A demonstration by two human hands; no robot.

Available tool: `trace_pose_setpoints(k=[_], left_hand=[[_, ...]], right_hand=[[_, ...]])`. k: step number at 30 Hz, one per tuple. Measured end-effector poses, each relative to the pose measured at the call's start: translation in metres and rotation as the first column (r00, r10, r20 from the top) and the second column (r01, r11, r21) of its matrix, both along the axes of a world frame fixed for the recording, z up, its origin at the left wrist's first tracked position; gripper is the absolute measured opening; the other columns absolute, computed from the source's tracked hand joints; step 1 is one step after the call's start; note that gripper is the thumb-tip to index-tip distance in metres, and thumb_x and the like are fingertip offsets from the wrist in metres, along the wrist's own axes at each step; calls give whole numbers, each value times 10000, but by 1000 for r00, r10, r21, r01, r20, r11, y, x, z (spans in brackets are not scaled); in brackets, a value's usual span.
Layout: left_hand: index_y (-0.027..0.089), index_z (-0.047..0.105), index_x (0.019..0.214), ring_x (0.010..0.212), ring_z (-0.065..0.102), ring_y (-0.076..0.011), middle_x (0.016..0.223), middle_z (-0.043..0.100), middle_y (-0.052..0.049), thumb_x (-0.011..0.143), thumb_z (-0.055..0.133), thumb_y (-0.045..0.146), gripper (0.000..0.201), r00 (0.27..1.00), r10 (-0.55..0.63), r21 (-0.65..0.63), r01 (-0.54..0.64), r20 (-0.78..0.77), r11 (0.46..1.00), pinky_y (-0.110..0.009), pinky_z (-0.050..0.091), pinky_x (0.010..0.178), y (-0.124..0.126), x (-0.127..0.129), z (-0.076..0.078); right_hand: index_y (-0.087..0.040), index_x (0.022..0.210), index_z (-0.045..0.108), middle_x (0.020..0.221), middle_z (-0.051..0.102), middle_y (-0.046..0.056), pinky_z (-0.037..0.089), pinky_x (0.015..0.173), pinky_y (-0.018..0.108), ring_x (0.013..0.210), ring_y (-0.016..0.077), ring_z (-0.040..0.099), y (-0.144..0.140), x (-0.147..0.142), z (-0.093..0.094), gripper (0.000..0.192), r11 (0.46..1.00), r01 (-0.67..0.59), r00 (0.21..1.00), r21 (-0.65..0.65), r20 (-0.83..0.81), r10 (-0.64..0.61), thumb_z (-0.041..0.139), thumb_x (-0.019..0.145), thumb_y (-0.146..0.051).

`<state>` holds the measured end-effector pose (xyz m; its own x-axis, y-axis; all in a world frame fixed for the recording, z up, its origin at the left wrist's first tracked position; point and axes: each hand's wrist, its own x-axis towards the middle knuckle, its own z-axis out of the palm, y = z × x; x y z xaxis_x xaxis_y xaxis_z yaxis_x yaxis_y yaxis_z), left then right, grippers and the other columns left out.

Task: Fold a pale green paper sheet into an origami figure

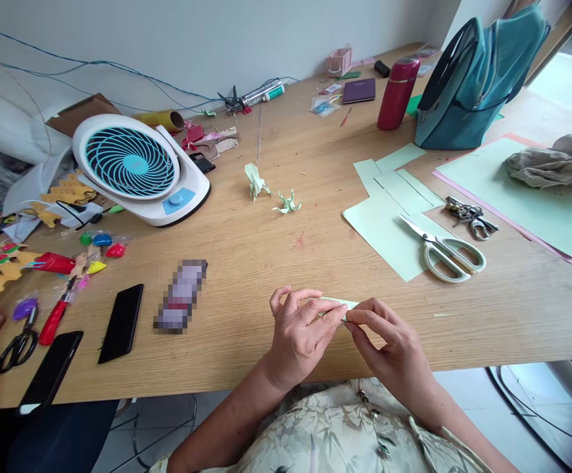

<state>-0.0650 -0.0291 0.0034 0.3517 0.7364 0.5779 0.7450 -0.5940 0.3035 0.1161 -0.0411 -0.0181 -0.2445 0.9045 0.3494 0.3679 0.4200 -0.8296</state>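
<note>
Both hands meet just above the front edge of the surface (246,263), right of that edge's midpoint, on a narrow piece of pale green paper (350,303). The left hand (302,335) is partly curled, forefinger and thumb brought together at the paper and the outer fingers raised loosely; the right hand (394,335) is nearly closed, thumb and forefinger pinching the paper's right end. The fold itself is mostly hidden by the fingers. Good work here seems to call for a light fingertip pinch: line up the layers first, let one side anchor, then run a thumb or nail along the crease from the pinched end outward. So narrow a piece would probably wrinkle or slip if both sides pulled. Pressing it against the bare wood by the front edge should give a sharper crease than folding in mid-air.
</note>
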Motion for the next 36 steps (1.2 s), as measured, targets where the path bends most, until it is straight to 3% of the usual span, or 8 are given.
trace_pose_setpoints(k=[5, 10, 16, 20, 25, 31, 36], left_hand=[[298, 752, 1012, 978, 615, -189, 935, 777, 21, 917, 684, 205, 149, 995, 3, -72, 4, 99, 997, -415, 337, 982, 3, 3, 2], [290, 754, 1021, 933, 611, -173, 913, 767, 7, 915, 686, 197, 156, 989, -4, -125, 23, 150, 992, -387, 372, 946, 3, 3, 3], [291, 746, 1025, 903, 611, -168, 895, 760, 11, 937, 652, 188, 165, 998, -3, -69, 8, 62, 998, -401, 330, 968, 2, 0, 2], [264, 739, 1036, 855, 604, -160, 874, 740, -5, 943, 634, 187, 160, 992, 19, -98, -7, 122, 995, -370, 373, 903, 3, -4, 1], [245, 746, 1044, 785, 577, -143, 822, 679, -8, 949, 621, 177, 171, 952, 91, -201, -32, 291, 979, -309, 424, 794, 5, -7, 1], [226, 755, 1009, 764, 592, -136, 789, 652, -10, 953, 617, 185, 154, 901, 100, -286, 28, 423, 958, -270, 468, 752, 4, -6, 0], [209, 737, 1048, 798, 618, -143, 836, 686, -25, 958, 608, 190, 159, 907, 88, -314, 51, 411, 948, -272, 485, 763, 3, -5, -2]], right_hand=[[-224, 963, 558, 850, 606, 6, 444, 708, 289, 782, 148, 563, 3, -1, 2, 164, 990, 67, 995, 123, 68, -76, 571, 921, -65], [-222, 1002, 597, 884, 629, 34, 446, 719, 307, 812, 169, 568, 5, -1, 4, 185, 982, 60, 990, 181, 114, -82, 575, 915, -60], [-244, 1030, 649, 858, 638, 37, 417, 679, 327, 754, 180, 530, 7, -2, 4, 227, 969, 22, 975, 245, 211, -75, 567, 913, -68], [-235, 1115, 597, 937, 626, 54, 453, 741, 344, 852, 197, 561, 6, 0, 2, 222, 982, 51, 984, 184, 161, -81, 606, 922, -125], [-240, 1236, 546, 1119, 591, 87, 492, 808, 369, 996, 222, 570, 5, 7, -1, 322, 995, 101, 993, 17, 57, -101, 640, 928, -246], [-258, 1277, 548, 1176, 582, 89, 515, 766, 353, 937, 203, 593, 5, 9, -4, 368, 987, 156, 987, -30, -26, -156, 645, 923, -273], [-265, 1184, 591, 1075, 651, 55, 548, 780, 330, 905, 184, 646, 5, 8, -8, 240, 980, 50, 976, -194, -198, -89, 620, 946, -269]])
